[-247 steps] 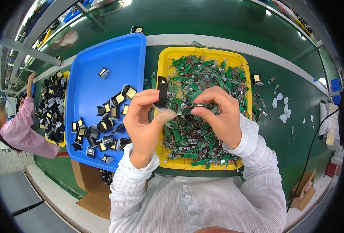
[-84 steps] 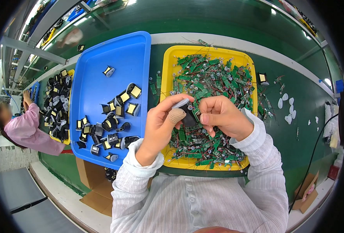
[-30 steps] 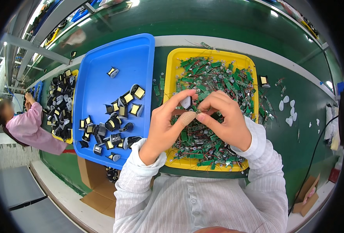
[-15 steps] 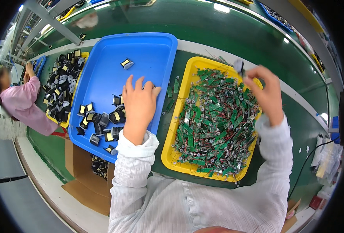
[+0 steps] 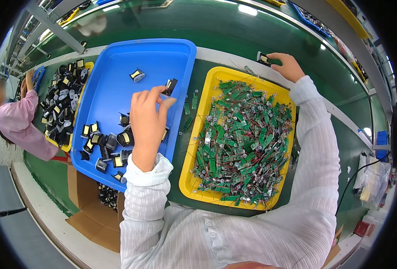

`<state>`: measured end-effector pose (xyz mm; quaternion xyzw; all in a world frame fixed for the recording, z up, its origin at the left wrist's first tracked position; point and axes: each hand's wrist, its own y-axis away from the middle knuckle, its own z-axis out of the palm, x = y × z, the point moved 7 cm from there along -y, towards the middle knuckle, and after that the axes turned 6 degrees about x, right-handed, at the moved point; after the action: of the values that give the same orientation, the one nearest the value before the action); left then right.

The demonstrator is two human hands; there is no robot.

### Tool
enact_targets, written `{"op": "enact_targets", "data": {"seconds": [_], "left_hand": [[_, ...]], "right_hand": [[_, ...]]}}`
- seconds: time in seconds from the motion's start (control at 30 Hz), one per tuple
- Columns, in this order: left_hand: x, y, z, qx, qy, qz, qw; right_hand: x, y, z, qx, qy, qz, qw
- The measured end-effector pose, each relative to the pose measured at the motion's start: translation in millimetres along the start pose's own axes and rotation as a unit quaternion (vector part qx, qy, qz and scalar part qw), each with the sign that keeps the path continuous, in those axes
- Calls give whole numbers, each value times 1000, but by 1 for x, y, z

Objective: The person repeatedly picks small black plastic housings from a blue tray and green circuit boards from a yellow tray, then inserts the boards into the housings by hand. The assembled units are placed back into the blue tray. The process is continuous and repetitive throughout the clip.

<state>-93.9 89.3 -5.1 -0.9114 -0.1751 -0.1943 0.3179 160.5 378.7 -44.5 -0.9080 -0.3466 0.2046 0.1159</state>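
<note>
Two bare hands are working above a green desk (image 5: 175,181), each grip occupied with a small part. The left hand (image 5: 148,110) is reaching over the right side of a blue tray (image 5: 117,58), its thumb and index finger pinching a black plastic housing (image 5: 171,85) at the fingertips. Stretched forward, the right hand (image 5: 290,67) is pinching another black housing (image 5: 264,58) with a pale yellow pad near the white strip (image 5: 221,56) crossing the desk; I cannot tell whether that piece is touching the surface below. More housings (image 5: 113,141) are lying jumbled in the near part of the blue tray, while a lone housing (image 5: 137,75) is resting farther up. Beside it, a yellow tray (image 5: 189,190) is holding a heap of green circuit boards (image 5: 241,139) with thin red and dark wires. At far left, a co-worker in pink sleeves (image 5: 21,117) is standing or sitting near more housings (image 5: 64,96).
</note>
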Motion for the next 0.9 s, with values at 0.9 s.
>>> {"op": "enact_targets", "data": {"seconds": [0.9], "left_hand": [[70, 33, 11, -130, 276, 22, 952]], "right_hand": [[-157, 106, -73, 43, -336, 9, 941]]}}
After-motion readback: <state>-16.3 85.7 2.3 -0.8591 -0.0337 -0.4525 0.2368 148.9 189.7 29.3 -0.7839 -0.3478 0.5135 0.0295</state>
